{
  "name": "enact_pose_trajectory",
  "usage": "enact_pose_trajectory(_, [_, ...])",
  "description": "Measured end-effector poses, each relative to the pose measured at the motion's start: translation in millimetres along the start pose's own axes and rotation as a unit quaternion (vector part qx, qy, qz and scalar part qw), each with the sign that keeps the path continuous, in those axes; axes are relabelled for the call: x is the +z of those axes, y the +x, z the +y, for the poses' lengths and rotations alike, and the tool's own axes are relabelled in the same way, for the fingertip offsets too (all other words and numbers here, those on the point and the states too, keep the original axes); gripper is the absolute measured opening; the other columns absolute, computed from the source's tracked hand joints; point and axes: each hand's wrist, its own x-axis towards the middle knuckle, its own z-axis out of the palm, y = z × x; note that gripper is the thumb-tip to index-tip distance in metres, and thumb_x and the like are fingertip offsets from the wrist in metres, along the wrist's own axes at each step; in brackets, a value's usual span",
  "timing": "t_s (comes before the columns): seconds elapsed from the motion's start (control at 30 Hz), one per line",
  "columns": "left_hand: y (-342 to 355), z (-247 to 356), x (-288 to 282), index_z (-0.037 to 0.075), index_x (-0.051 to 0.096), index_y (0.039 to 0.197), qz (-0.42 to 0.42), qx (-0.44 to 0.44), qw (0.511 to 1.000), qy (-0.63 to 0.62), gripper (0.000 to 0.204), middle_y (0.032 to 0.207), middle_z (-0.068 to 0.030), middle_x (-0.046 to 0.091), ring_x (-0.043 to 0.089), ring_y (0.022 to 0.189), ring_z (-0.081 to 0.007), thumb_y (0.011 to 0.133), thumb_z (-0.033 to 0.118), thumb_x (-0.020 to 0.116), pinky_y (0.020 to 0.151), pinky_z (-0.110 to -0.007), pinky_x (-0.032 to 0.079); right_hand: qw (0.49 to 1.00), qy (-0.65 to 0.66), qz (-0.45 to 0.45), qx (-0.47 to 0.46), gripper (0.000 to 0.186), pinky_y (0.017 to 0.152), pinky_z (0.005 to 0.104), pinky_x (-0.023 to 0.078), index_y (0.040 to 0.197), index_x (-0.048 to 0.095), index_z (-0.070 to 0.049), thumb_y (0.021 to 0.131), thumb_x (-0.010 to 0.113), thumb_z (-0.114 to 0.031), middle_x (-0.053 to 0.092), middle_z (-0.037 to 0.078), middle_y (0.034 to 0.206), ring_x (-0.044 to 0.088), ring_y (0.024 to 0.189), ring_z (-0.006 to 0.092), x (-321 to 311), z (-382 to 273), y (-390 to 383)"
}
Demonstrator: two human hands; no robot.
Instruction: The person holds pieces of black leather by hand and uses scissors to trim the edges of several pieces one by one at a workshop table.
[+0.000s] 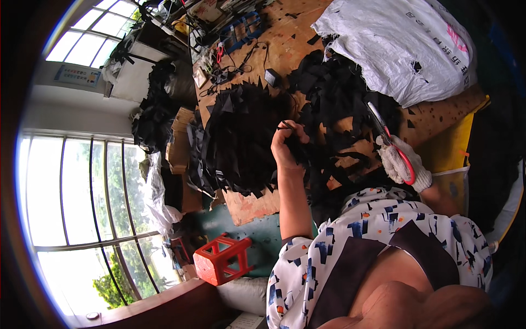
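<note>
My bare left hand is curled on a dark piece of black fabric, just right of a big heap of black fabric cut pieces on the wooden table. My right hand, in a pale knitted glove, holds red-handled scissors with the blades angled up to the upper left, their exact opening unclear. More black scraps lie between and behind my hands, and dark fabric hangs below them at my lap.
A white woven sack covers the back right; cables, a black adapter and a blue plastic rack lie at the back. A red stool stands lower left near barred windows. Yellow material is at my right.
</note>
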Motion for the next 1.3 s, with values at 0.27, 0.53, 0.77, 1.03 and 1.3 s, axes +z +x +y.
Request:
enact_pose_trajectory(0.27, [46, -85, 30, 0.003, 0.065, 0.081, 0.067, 0.087, 0.637, 0.763, 0.024, 0.063, -0.0161, 0.062, 0.062, 0.061, -0.0269, 0.075, 0.025, 0.061, 0.059, -0.035, 0.048, 0.991, -0.096, 0.085, -0.032, 0.024, 0.025, 0.0264, 0.041, 0.092, 0.048, -0.013, 0.091, 0.04, -0.035, 0.055, 0.003, 0.054, 0.051, 0.033, 0.014, 6, 3, 4])
enact_pose_trajectory(0.53, [82, -138, 42, 0.001, 0.056, 0.082, 0.05, 0.081, 0.524, 0.847, 0.037, 0.077, -0.0176, 0.063, 0.062, 0.074, -0.0338, 0.075, 0.037, 0.063, 0.065, -0.04, 0.05, 0.998, -0.032, 0.057, 0.001, 0.024, 0.024, 0.0276, 0.04, 0.085, 0.049, -0.018, 0.089, 0.041, -0.04, 0.055, 0.005, 0.049, 0.05, 0.03, 0.0153, 5, -10, -5])
enact_pose_trajectory(0.77, [86, -150, 47, 0.003, 0.05, 0.11, 0.061, -0.009, 0.517, 0.854, 0.052, 0.087, -0.0178, 0.063, 0.062, 0.082, -0.0323, 0.072, 0.034, 0.067, 0.069, -0.04, 0.05, 0.987, -0.085, 0.133, 0.012, 0.022, 0.034, 0.0212, 0.039, 0.102, 0.049, -0.016, 0.089, 0.047, -0.033, 0.049, -0.001, 0.061, 0.044, 0.039, 0.0079, -4, -6, -9])
enact_pose_trajectory(1.03, [77, -120, 28, -0.001, 0.063, 0.097, 0.121, 0.089, 0.684, 0.713, 0.037, 0.079, -0.0214, 0.063, 0.062, 0.074, -0.0343, 0.073, 0.027, 0.065, 0.066, -0.04, 0.048, 0.979, -0.183, 0.091, -0.017, 0.021, 0.034, 0.0204, 0.037, 0.101, 0.048, -0.015, 0.09, 0.044, -0.032, 0.048, -0.002, 0.063, 0.041, 0.039, 0.0067, -2, -4, -5])
enact_pose_trajectory(1.3, [31, -77, 53, -0.001, 0.063, 0.085, -0.066, -0.067, 0.885, 0.457, 0.022, 0.058, 0.0045, 0.048, 0.039, 0.048, -0.0032, 0.085, 0.021, 0.059, 0.043, -0.022, 0.032, 0.991, -0.065, 0.103, -0.061, 0.033, 0.033, 0.0173, 0.039, 0.091, 0.054, -0.014, 0.089, 0.044, -0.045, 0.049, -0.003, 0.058, 0.044, 0.039, 0.0047, 5, -6, 7])
